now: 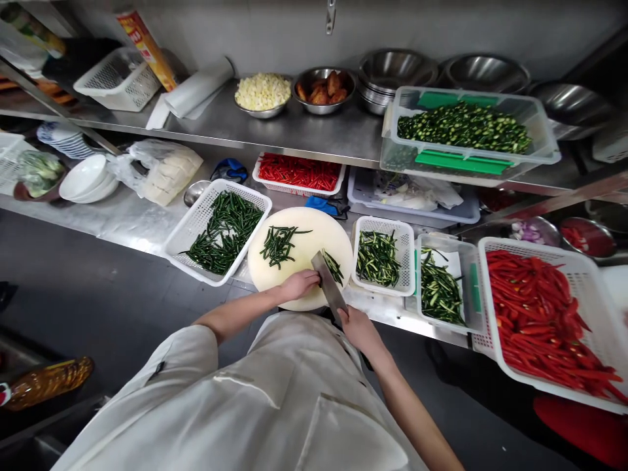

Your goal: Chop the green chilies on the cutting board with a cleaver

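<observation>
My right hand [357,325] is closed round the handle of a cleaver [328,284], whose wide blade slants across the right part of a round white cutting board [265,273]. Close against the blade's left side is my left hand [301,284], its fingers curled together; what they hold, if anything, is hidden. A pile of whole green peppers [279,246] lies on the board's left half. Right of the blade are cut green pieces [333,266]. A white basket [169,245] of green peppers stands left of the board, and a smaller basket [410,261] of cut ones stands right.
Farther right are a clear container [473,288] of cut greens and a large basket [500,353] of red peppers. A steel shelf [294,140] above the counter's back holds bowls and a clear bin [544,140]. Bagged food [169,171] sits at left.
</observation>
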### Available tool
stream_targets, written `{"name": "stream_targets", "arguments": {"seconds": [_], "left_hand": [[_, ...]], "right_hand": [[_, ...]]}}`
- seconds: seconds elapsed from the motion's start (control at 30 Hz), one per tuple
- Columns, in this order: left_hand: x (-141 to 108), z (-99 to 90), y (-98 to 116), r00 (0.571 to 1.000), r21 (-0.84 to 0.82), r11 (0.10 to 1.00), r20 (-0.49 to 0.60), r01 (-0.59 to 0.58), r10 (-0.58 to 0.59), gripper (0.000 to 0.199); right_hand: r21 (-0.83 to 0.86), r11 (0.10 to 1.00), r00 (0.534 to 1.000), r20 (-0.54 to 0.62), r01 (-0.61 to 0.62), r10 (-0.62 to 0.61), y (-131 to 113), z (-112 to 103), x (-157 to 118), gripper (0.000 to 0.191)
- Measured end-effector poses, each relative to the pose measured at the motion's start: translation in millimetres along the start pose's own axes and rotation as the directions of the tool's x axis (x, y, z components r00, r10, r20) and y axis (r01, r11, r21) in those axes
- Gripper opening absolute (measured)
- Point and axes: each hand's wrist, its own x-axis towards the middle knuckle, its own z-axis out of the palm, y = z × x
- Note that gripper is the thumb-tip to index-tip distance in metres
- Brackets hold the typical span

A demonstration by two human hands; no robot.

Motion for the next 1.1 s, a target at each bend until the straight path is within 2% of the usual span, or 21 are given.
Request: {"name": "stream_targets", "arguments": {"seconds": [0.1,0.17,0.27,0.3,0.37,0.43,0.47,0.53,0.6,0.67,0.8,0.93,1.1], "left_hand": [[4,-5.2,3,1.0,-0.003,1.0,0.019,-0.015,0.015,0.033],[5,-12.7,5,0.997,0.005,0.999,0.053,-0.048,0.047,0.033],[2,-29.6,4,0.995,0.107,0.992,0.071,-0.072,0.065,0.029],[-1,-36.2,3,0.999,0.174,0.984,0.038,-0.035,0.029,0.028],[-9,-49.5,-2,0.988,0.32,0.937,-0.108,0.142,-0.112,0.025],[-17,-60.4,-7,0.925,0.415,0.837,-0.28,0.358,-0.257,0.024],[-21,-64.0,-10,0.894,0.442,0.788,-0.334,0.429,-0.3,0.025],[-27,-66.2,-14,0.871,0.476,0.738,-0.363,0.478,-0.33,0.024],[-31,-60.6,-14,0.89,0.486,0.752,-0.332,0.445,-0.312,0.023],[-32,-47.7,-9,0.922,0.461,0.805,-0.279,0.374,-0.268,0.024],[-22,-11.4,12,0.984,0.284,0.947,-0.134,0.149,-0.115,0.03],[-9,13.5,29,0.997,0.142,0.99,-0.078,0.02,-0.009,0.033],[-5,21.5,29,0.994,0.074,0.997,-0.113,0.017,-0.008,0.032]], "right_hand": [[0.068,0.997,0.999,-0.016,-0.043,0.045,-12,-2,24,0.037],[0.106,0.994,0.999,-0.039,-0.03,0.035,-19,-5,34,0.038],[0.104,0.995,0.993,-0.119,0.011,0.002,-18,-7,29,0.04],[0.1,0.995,0.991,-0.137,0.024,-0.01,-14,-6,23,0.04],[0.093,0.994,0.993,-0.109,0.05,-0.04,-5,-1,6,0.041],[0.069,0.996,0.998,-0.022,0.06,-0.059,6,2,-10,0.041],[0.053,0.997,0.998,0.017,0.06,-0.061,11,3,-17,0.04],[0.025,0.998,0.997,0.061,0.052,-0.053,21,2,-25,0.039],[-0.009,0.999,0.998,0.058,0.031,-0.031,28,-4,-27,0.04],[-0.054,0.999,0.999,0.038,0.002,0.001,30,-11,-25,0.043],[-0.127,0.992,1.0,0.012,-0.014,0.016,20,-23,-20,0.043],[-0.161,0.987,0.999,0.042,0.024,-0.018,15,-31,-29,0.041],[-0.098,0.993,0.997,0.052,0.059,-0.054,35,-28,-44,0.039]]}}
